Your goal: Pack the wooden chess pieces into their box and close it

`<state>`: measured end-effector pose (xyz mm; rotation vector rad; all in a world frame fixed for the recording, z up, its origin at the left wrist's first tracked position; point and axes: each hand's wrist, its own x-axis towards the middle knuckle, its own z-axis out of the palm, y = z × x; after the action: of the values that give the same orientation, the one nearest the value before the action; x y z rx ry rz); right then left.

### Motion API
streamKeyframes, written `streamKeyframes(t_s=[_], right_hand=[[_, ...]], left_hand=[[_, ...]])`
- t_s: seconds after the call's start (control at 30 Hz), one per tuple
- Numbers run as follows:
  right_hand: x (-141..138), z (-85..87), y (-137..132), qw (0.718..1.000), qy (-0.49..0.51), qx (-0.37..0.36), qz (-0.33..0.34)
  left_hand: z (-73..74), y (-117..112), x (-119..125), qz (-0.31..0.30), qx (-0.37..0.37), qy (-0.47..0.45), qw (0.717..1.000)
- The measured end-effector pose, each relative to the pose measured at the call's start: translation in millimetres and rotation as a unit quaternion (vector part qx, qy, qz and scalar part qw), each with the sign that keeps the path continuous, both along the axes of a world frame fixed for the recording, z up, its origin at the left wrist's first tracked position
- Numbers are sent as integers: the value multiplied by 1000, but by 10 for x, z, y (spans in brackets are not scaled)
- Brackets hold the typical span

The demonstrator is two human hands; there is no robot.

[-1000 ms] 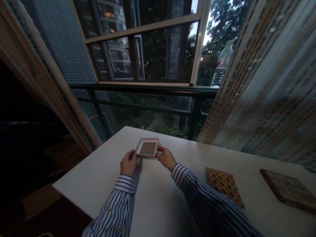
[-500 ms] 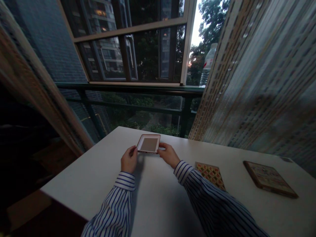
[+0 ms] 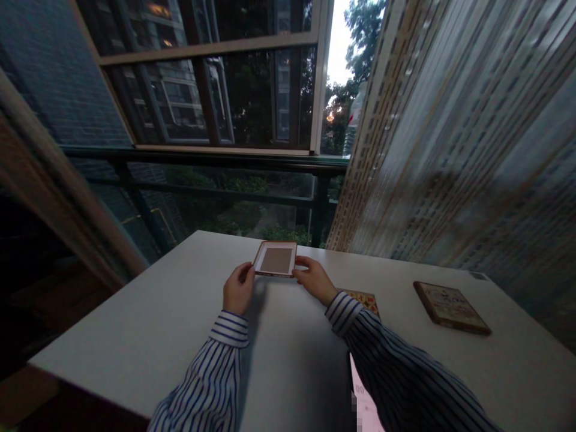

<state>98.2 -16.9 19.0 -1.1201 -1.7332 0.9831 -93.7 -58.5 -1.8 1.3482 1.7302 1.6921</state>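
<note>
Both of my hands hold a small flat frame (image 3: pixel 275 259) with a reddish-brown rim, a white border and a grey-brown middle. It hangs slightly above the white table (image 3: pixel 157 324), tilted up toward me. My left hand (image 3: pixel 237 288) pinches its near-left corner, fingers curled. At the near-right corner my right hand (image 3: pixel 315 279) grips it the same way. Striped blue-and-white sleeves cover both arms.
A patterned red-and-yellow square board (image 3: pixel 362 300) lies on the table, partly behind my right sleeve. Farther right lies a brown framed board (image 3: pixel 450 307). A curtain (image 3: pixel 450 132) hangs at the right, a window with a dark railing (image 3: pixel 202 159) behind the table. A plastic bottle (image 3: pixel 353 123) stands by the curtain.
The view has swung left and pulled back, so the boards at the right look smaller and closer to my arm. Both hands still hold the frame in the same grip.
</note>
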Motion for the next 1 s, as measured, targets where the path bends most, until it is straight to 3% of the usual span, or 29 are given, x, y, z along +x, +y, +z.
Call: streamKeyframes(t_s=[0.7,1.0], right_hand=[[700,95,-127,997,38,-42,-52],[924,39,-174,994,54,-67,-74]], left_hand=[[42,60,653,-77,-27,15,997],[-3,78,869,-97,-36,10,995]])
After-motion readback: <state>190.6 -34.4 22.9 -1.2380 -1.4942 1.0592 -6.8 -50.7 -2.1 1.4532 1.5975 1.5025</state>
